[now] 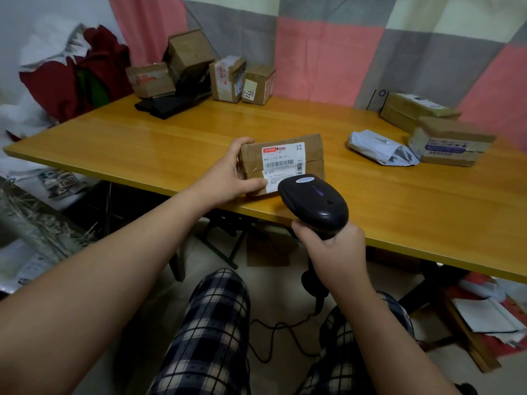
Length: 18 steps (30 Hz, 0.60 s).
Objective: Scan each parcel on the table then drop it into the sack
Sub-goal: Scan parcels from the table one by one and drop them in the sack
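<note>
1. The left hand [228, 171] grips a box [285, 163] at the surface's [142, 146] near edge.
2. The right hand [333, 246] clasps the scanner [313, 201], whose head is just beside the box's label.
3. There are seven cardboard boxes in all and one white bag [382, 148].

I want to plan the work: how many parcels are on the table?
8. One box gripped by the left hand at the near edge; four boxes at the far left; two boxes and a white bag at the right. Others may be hidden.
</note>
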Tool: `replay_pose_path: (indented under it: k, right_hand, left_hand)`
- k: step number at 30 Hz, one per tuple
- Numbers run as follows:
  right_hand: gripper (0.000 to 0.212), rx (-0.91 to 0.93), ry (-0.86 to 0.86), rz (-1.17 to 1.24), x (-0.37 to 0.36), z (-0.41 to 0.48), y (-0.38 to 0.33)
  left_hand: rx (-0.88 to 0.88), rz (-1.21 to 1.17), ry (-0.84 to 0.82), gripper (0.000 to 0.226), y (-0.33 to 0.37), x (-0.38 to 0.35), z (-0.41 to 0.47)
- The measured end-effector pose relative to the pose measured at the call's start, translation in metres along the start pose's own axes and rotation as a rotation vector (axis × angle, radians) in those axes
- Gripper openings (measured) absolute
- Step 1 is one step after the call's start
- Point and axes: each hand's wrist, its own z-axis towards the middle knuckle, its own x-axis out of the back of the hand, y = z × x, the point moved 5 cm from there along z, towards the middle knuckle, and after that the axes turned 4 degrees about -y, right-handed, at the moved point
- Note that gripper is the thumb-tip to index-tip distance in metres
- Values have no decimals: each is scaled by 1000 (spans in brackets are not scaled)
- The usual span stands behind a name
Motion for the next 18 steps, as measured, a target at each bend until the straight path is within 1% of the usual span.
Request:
replay_pose_path:
  k: [2,4,7,9,11,14,16,18]
  right_hand:
    - [18,-2,-35,48,-7,-2,-4]
    - [19,13,-100,95,-20,-3,-10]
    - [23,54,-217,149,-50,-4,-27]
    - [27,80,-316,171,-80,-6,-41]
    - [29,85,-456,193,-120,-12,-56]
    - [37,128,-659,177,-185,-29,-81]
    - [37,166,-748,148,-222,-43,-93]
    - [37,192,-794,115,-250,-53,-99]
  left_hand:
    - [-17,-71,32,81,3,3,-14]
    - [-23,-191,110,78,0,12,-36]
    - [15,-293,318,72,-17,41,-87]
    - [57,-279,456,69,-39,66,-130]
    - [117,-230,563,67,-63,90,-176]
    - [289,-261,613,63,-97,109,-240]
    - [338,-222,705,62,-113,117,-276]
    - [340,-199,864,66,-123,131,-307]
